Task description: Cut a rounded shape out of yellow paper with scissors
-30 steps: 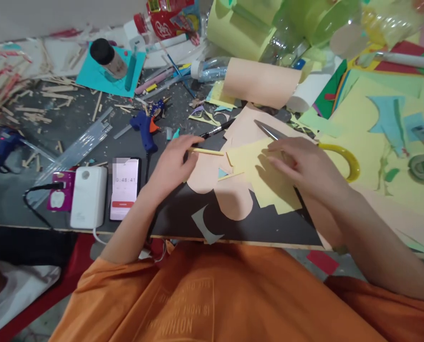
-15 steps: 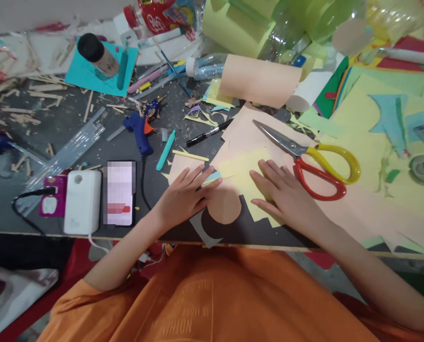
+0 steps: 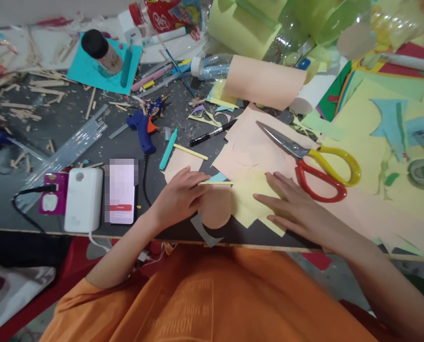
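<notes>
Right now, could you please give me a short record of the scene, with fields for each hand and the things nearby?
left hand: fingers curled on peach cutout; grip unclear
right hand: flat and open on yellow paper
scissors: lying on peach sheet, beyond right hand
phone: left of left hand, beside power bank
glue gun: farther back, above phone

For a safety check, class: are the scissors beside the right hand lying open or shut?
Shut: the scissors lie flat on the peach paper with both blades together as one point.
</notes>
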The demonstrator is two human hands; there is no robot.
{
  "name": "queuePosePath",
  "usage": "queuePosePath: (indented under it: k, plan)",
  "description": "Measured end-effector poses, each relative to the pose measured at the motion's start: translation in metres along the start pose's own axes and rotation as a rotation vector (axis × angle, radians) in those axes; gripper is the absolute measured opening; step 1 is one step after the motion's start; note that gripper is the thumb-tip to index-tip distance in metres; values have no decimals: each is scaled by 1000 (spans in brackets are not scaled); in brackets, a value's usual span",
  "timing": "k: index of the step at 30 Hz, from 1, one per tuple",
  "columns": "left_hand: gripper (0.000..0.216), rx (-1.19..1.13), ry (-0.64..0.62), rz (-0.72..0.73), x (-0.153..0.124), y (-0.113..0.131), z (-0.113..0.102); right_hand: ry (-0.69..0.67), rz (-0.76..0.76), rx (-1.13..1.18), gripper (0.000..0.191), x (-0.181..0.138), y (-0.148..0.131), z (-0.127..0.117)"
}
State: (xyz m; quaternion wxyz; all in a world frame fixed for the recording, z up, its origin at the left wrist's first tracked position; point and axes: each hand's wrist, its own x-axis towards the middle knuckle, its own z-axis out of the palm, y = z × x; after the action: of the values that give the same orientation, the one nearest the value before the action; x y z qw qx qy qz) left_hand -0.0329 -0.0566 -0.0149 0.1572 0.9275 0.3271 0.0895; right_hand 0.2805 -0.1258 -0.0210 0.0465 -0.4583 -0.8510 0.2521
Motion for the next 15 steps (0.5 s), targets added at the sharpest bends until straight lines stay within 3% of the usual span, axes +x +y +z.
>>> queuePosePath:
  k: [4,8,11,15]
  plan:
    - [19,-66,93,-40,11,6,-4,-51,-45,72,41,10,4,-6]
    - [17,-44,22,-111,18,15,-3,16,-47,118,40,34,1,-9]
    - [19,35,-35,-197,16,16,0,116,31,79,40,45,-5,-10]
    - [14,-19,-71,-218,10,14,0,147,154,68,22,46,-9,-11]
